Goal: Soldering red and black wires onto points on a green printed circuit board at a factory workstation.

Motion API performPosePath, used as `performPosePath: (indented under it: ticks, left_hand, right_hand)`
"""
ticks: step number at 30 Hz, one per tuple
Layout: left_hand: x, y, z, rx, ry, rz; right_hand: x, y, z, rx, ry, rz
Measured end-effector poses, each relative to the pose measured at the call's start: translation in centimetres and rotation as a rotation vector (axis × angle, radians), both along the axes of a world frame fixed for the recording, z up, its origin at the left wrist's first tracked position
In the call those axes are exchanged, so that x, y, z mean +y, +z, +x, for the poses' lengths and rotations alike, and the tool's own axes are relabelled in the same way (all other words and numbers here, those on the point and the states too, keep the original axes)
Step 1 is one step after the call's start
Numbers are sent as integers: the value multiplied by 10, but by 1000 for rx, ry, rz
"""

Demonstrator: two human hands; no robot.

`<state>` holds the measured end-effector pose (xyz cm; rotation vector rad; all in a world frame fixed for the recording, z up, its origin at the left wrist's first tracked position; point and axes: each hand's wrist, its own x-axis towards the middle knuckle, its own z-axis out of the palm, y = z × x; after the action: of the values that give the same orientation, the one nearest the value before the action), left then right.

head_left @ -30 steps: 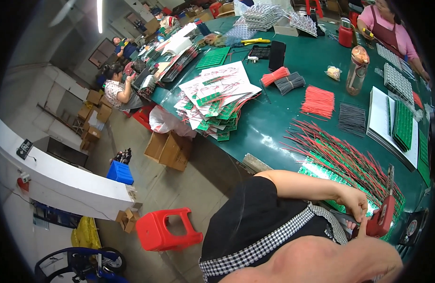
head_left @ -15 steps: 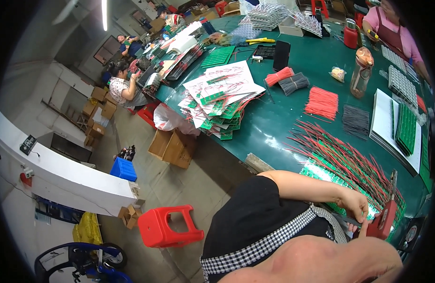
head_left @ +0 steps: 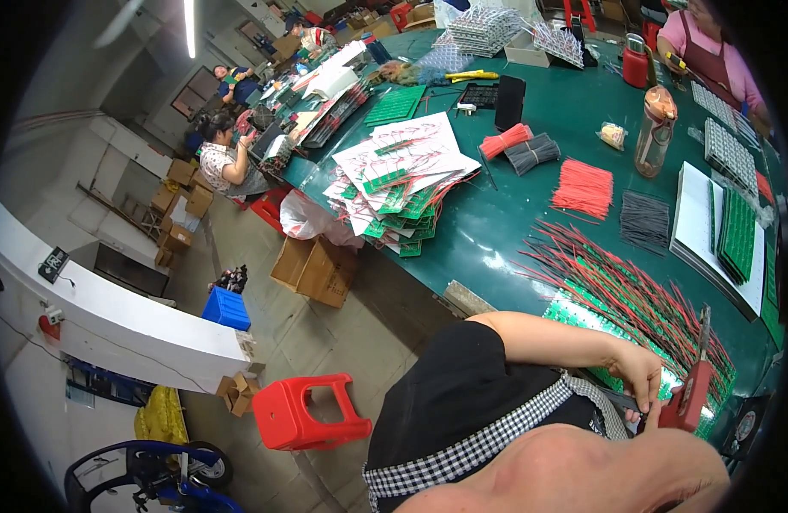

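One hand of mine is plain to see: the left hand, its forearm coming across my chest from the left, fingers curled down onto a dark tool at the worktop's near edge. I take it as gripping that tool, though the fingertips are partly hidden. My right hand is lost behind my own body at the lower edge, so I cannot tell whether it is clenched or released.

Just right of the left hand stands one red tool with a metal shaft; its long axis runs nearly upright, tilted slightly right, tip pointing away from me. It sits at the near corner of the worktop, over a fan of red and black wires soldered to green circuit boards. Those wires run diagonally from far left to near right.

Further out I count two loose red wire bundles and two grey bundles, one clear bottle, one red jug, and a sprawling pile of white sheets and green boards. Three other people are in view: one in pink across the worktop, two seated along its left side. On the floor are one red stool, one blue crate and several cardboard boxes.
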<state>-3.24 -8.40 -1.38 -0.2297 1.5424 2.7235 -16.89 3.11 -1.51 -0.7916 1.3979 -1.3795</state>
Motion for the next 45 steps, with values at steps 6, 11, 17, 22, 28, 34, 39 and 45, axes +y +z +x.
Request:
performPosePath:
  ticks: [6, 11, 17, 22, 28, 34, 39, 45]
  left_hand:
    - [-2, -1, 0, -6, -11, -36]
    - [-5, 3, 2, 23, -54, -49]
    - [-5, 3, 4, 26, -54, -68]
    - [-10, -1, 9, 48, -22, -3]
    - [-11, 13, 0, 51, 13, -79]
    - [-12, 15, 9, 100, 148, -68]
    - [-21, 14, 8, 148, 155, -112]
    - [-34, 16, 17, 127, 167, -314]
  right_hand:
    - [0, -3, -2, 75, 0, -29]
    - [0, -6, -6, 141, -1, -59]
    - [4, -14, -12, 217, -9, -89]
    - [3, -22, -13, 279, -6, -134]
    - [-5, -39, -24, 311, -150, -283]
    - [-25, 15, -9, 406, 19, -177]
    - [-35, 15, -9, 463, 22, 63]
    - [-48, 6, -7, 452, 140, -189]
